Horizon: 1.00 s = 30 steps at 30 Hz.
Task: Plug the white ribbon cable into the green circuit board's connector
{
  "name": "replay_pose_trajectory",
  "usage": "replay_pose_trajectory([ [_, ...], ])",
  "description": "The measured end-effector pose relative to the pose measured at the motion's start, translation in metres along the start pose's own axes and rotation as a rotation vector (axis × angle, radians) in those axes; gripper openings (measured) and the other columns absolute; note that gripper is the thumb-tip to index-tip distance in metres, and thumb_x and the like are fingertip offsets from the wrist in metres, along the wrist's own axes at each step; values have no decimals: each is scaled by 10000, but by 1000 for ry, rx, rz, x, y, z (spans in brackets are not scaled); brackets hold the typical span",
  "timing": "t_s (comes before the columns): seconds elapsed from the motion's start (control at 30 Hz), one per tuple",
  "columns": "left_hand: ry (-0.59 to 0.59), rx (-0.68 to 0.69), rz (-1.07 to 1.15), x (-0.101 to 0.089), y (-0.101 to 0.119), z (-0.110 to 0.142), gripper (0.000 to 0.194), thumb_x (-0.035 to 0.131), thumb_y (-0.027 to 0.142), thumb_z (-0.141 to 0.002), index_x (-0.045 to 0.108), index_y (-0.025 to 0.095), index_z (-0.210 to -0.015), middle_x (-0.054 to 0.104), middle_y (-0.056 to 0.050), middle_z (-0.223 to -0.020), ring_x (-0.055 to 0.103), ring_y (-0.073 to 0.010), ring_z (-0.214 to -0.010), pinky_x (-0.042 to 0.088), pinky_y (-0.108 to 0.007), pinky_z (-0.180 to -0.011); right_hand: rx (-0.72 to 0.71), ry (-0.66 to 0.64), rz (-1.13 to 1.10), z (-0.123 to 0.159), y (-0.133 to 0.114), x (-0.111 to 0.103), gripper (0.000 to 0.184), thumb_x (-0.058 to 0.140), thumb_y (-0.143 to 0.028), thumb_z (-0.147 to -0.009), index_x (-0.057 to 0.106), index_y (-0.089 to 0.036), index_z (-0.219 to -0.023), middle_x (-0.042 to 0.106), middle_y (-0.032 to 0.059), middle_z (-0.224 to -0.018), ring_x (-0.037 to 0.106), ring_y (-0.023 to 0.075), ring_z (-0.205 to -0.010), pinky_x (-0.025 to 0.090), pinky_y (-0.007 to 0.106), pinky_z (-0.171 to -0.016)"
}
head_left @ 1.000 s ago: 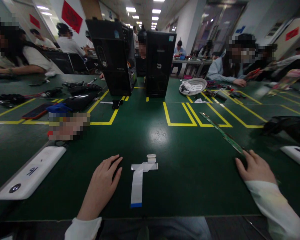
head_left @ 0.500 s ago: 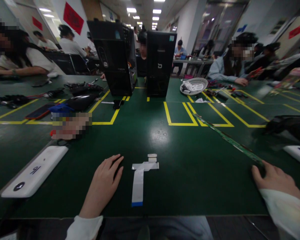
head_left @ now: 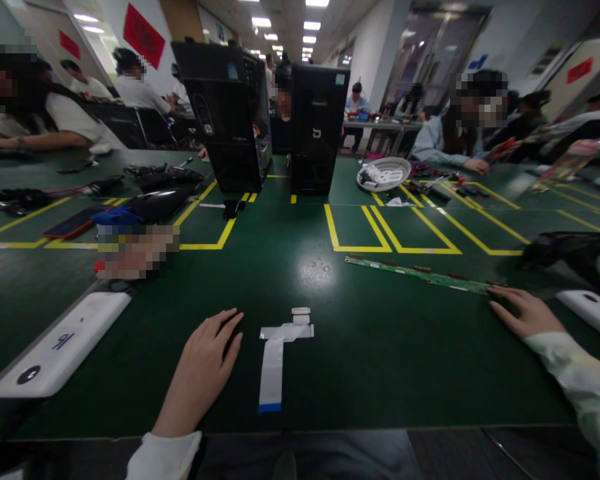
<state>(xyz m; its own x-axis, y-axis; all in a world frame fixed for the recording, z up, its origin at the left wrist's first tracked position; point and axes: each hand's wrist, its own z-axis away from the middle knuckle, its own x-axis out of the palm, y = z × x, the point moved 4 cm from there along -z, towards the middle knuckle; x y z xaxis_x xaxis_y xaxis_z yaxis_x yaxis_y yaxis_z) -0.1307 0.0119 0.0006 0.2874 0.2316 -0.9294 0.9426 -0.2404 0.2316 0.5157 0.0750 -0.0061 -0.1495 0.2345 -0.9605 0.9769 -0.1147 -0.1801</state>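
Observation:
My left hand (head_left: 200,370) rests on the green table with its fingers apart and nothing in it. Just right of it lies a white flat ribbon cable (head_left: 272,370), blue at its lower end, crossing a shorter white strip with a connector (head_left: 301,317) at the top. On the right side, my right hand (head_left: 527,313) has thumb and fingers at the right end of a long, narrow green circuit board (head_left: 420,275). The board stretches leftward, nearly level across the table, toward the yellow tape marks. The fingers partly hide its end.
Two black computer towers (head_left: 225,127) stand at the back. A white basket (head_left: 384,175) with parts sits right of them. White power banks lie at the left (head_left: 63,343) and right (head_left: 593,313) edges. Cables and tools litter the far left; people sit around.
My right hand has moved away from me and slightly left. The circuit board has swung from a steep slant to nearly level, its far end now nearer and further left. My left hand stays put.

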Motion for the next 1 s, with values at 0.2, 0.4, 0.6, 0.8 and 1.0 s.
replay_pose_trajectory([
  [0.2, 12, 9, 2, 1, 0, 1, 448, 412, 409, -946, 573, 184, -1299, 576, -128, -1329, 542, -286, -1214, 430, -502, -1049, -60, -28, -25, -7, -28, 0, 383, 497, -284, -786, 617, -140, -1120, 584, 179, -1274, 530, 255, -1217, 362, 363, -1067],
  [0.4, -4, 11, -10, 2, -2, 1, 459, 399, 420, -955, 555, 174, -1309, 566, -140, -1343, 540, -293, -1216, 443, -519, -1029, -247, -39, -58, -12, -84, 11, 429, 494, -331, -801, 617, -141, -1166, 590, 178, -1265, 536, 280, -1191, 368, 407, -1044],
  [0.6, -10, 5, -9, 2, -2, 1, 451, 404, 411, -952, 563, 176, -1302, 568, -137, -1339, 540, -287, -1218, 442, -501, -1034, -523, 32, -127, -13, -166, 32, 495, 457, -444, -863, 600, -165, -1245, 599, 144, -1234, 542, 291, -1136, 412, 490, -996],
  [0.8, -6, 0, -6, 0, -1, 0, 458, 396, 410, -951, 575, 163, -1292, 567, -137, -1337, 538, -286, -1218, 438, -500, -1039, -663, 82, -102, -5, -246, 49, 480, 405, -423, -939, 559, -168, -1316, 589, 156, -1223, 525, 305, -1106, 451, 511, -953],
  [1.0, -1, 9, -2, 1, 0, 0, 455, 401, 403, -949, 579, 157, -1288, 572, -140, -1327, 538, -289, -1212, 437, -503, -1040, -757, 48, -95, 8, -299, 53, 462, 410, -403, -950, 574, -153, -1303, 579, 170, -1235, 508, 317, -1096, 454, 513, -949],
])
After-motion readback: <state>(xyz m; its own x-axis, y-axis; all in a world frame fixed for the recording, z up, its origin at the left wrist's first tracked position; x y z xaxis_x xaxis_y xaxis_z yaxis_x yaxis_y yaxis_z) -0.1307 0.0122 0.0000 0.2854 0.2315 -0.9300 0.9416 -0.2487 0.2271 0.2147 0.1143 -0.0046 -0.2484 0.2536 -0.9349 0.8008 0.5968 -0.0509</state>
